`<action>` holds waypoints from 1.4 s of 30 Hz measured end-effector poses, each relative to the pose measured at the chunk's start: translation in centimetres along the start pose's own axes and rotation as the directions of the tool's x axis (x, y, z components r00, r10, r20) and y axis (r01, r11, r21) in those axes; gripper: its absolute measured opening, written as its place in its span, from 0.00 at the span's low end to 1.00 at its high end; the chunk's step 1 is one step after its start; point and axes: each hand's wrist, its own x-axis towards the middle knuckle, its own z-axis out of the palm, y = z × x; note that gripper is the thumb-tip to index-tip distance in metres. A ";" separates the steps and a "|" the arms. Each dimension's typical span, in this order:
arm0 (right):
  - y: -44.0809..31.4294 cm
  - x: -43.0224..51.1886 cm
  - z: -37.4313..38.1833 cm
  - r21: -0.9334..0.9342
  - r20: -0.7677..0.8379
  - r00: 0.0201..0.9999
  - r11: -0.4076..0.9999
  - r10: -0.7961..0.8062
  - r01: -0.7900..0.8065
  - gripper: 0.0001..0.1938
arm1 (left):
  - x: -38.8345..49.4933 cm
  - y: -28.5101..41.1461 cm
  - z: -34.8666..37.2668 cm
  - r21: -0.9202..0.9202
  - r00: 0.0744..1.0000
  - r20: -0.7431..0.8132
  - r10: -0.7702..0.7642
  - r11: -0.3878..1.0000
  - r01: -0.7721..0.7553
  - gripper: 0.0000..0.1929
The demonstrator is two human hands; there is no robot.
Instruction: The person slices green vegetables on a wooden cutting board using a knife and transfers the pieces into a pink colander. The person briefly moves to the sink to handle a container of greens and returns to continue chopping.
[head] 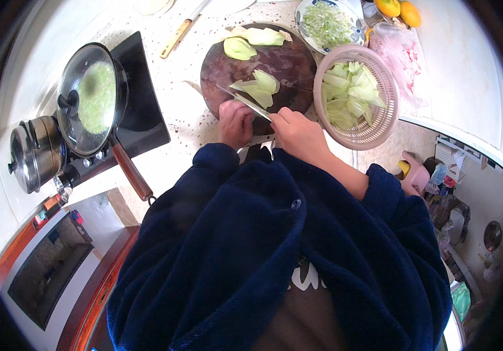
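A round dark wooden chopping board [289,83] lies on the speckled counter before me. My right hand [297,131] holds a kitchen knife [246,104], whose blade slants across the board's near left part. Close against the blade, my left hand [235,123] has its fingers curled down at the board's near edge; whatever lies beneath them is mostly hidden. Beyond the blade rest several pale green vegetable slices [260,89]. Larger peeled pale green pieces [240,48] lie at the board's far edge. Cut slices of the same colour fill a pink plastic colander [390,109] right of the board.
A lidded frying pan [95,101] stands on the black cooktop [148,105] at left, its handle pointing towards me, beside a steel pot [36,153]. Another knife [177,38] lies behind left. A plate of shredded vegetable [328,24], a plastic bag [394,52] and yellow fruit [409,14] stand behind right.
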 end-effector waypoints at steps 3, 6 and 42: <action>0.1 0.0 0.1 -0.023 0.015 1.000 1.000 -0.002 0.002 0.08 | -0.2 -0.2 0.2 -0.011 1.000 -0.007 0.008 1.000 -0.008 0.10; 0.6 0.0 0.9 0.019 0.021 1.000 1.000 0.006 -0.006 0.07 | -0.1 -0.6 0.4 -0.024 1.000 0.003 0.010 1.000 -0.010 0.09; 1.1 1.3 3.8 -0.032 0.066 0.997 0.999 0.040 -0.038 0.06 | 0.5 0.3 -1.1 -0.086 0.999 0.045 -0.016 0.996 0.020 0.09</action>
